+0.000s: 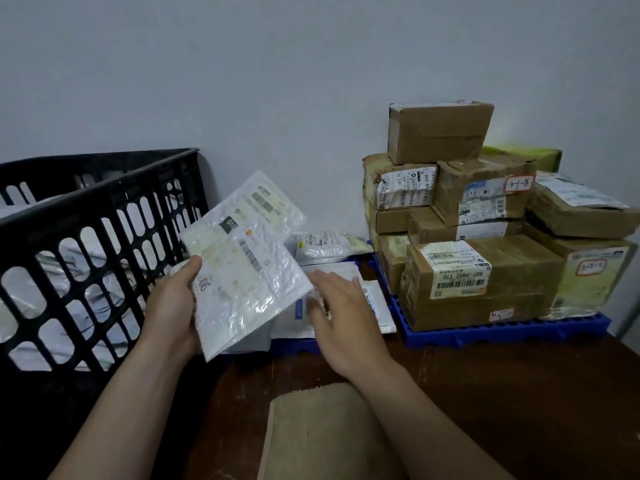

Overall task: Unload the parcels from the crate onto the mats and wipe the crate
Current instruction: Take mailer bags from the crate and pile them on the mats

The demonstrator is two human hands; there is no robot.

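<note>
Bubble mailer pinched at its near-left edge by left hand, thumb on top, just right of black crate. Right hand spread, empty, over white parcels on blue mat; mat just beyond mailer, holding hand nearer.

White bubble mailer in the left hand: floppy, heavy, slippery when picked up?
Probably light: the left hand holds the bubble mailer up by one edge. It juts out nearly flat from that grip, so it is likely semi-stiff, not floppy. Its glossy crinkled film looks slick, so a light pinch might slip.
</note>
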